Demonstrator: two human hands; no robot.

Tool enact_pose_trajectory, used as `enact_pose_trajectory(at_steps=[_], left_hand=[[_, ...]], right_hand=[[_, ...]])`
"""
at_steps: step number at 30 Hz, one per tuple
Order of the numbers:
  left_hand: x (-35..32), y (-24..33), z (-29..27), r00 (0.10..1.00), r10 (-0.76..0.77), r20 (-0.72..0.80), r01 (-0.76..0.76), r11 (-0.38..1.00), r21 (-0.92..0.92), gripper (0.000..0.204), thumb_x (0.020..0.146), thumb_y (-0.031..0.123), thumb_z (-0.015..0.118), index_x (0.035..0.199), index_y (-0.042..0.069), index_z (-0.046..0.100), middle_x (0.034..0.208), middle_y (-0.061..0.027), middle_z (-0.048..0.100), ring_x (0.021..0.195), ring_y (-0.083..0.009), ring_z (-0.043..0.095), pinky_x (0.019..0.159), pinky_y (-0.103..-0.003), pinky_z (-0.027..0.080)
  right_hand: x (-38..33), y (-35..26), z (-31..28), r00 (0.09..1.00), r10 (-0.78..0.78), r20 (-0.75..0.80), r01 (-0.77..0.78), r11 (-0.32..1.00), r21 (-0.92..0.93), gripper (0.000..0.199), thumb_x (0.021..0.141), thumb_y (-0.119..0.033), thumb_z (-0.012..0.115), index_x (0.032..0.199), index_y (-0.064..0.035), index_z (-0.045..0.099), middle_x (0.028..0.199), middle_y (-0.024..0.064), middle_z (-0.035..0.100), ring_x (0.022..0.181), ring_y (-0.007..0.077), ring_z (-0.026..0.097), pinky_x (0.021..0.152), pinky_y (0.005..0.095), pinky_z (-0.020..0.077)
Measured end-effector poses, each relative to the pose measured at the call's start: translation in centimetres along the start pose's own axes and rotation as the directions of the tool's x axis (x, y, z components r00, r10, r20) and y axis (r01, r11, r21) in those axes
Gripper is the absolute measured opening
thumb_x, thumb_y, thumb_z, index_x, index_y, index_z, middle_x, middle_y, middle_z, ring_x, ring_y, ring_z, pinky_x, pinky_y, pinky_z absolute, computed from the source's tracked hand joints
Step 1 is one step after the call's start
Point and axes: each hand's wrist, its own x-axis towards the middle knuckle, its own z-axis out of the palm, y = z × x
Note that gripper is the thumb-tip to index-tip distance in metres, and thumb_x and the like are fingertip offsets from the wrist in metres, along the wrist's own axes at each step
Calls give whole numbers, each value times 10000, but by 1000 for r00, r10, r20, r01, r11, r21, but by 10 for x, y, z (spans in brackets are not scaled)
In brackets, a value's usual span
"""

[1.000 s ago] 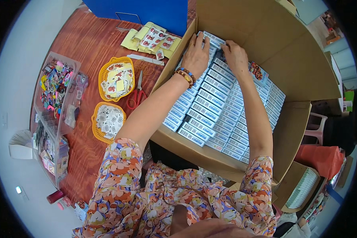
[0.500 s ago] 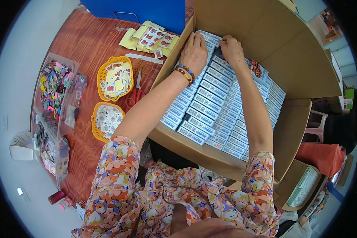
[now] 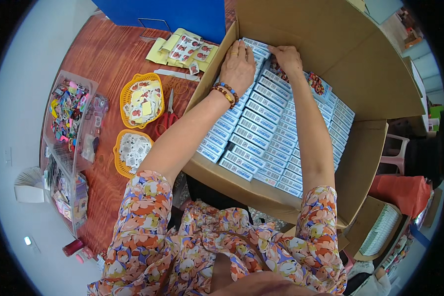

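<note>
In front of me is a brown cardboard carton (image 3: 365,167) packed with rows of small white-and-blue boxes (image 3: 254,118). My left hand (image 3: 238,68) lies over the far left row, its fingers stretched along the boxes. At the far end, my right hand (image 3: 287,59) has its fingers bent and close together against the edge of a small box (image 3: 261,48); part of its grip is hidden. Just below this hand, a gap in the row shows a colourful printed box face. Another box with a colourful picture (image 3: 316,85) lies on top, right of my right forearm.
A reddish wooden table (image 3: 101,182) at left holds two yellow baskets (image 3: 123,106) of stickers and small labels, red-handled scissors (image 3: 168,111), sticker sheets (image 3: 185,49) and a clear bin (image 3: 70,116) of trinkets. A blue panel (image 3: 167,17) stands behind; a red bag (image 3: 402,195) sits right.
My right hand has shifted slightly left at the far end of the carton. The gap below it now shows a colourful box face where it was dark. My left hand stays on its row.
</note>
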Motion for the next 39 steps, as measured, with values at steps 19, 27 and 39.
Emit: enact_pose_trajectory(at_steps=[19, 27, 39], left_hand=[[-2, 0, -6, 999, -43, 18, 45, 991, -127, 435, 957, 167, 543, 1289, -114, 523, 1386, -301, 476, 1363, -419, 397, 1095, -457, 410], [-3, -8, -3, 1000, 7, 30, -3, 990, -138, 421, 968, 165, 502, 1295, -98, 528, 1417, -280, 455, 1386, -413, 363, 1124, -472, 367], [-4, -4, -4, 996, -6, 85, 16, 993, -116, 445, 976, 178, 482, 1324, -98, 511, 1438, -287, 444, 1379, -416, 384, 1114, -468, 377]], right_hand=[[-37, -26, -25, 858, -508, 78, 485, 749, -451, 365, 861, -172, 609, 1213, -87, 653, 1080, 218, 692, 1019, 396, 653, 895, 478, 521], [-25, -20, -24, 831, -539, 134, 554, 784, -281, 372, 833, -108, 645, 1189, -6, 622, 1057, 225, 691, 1010, 381, 659, 893, 438, 514], [-25, -11, -30, 779, -605, 166, 627, 756, -187, 331, 854, -81, 616, 1173, -1, 648, 1037, 265, 685, 999, 401, 661, 906, 447, 521]])
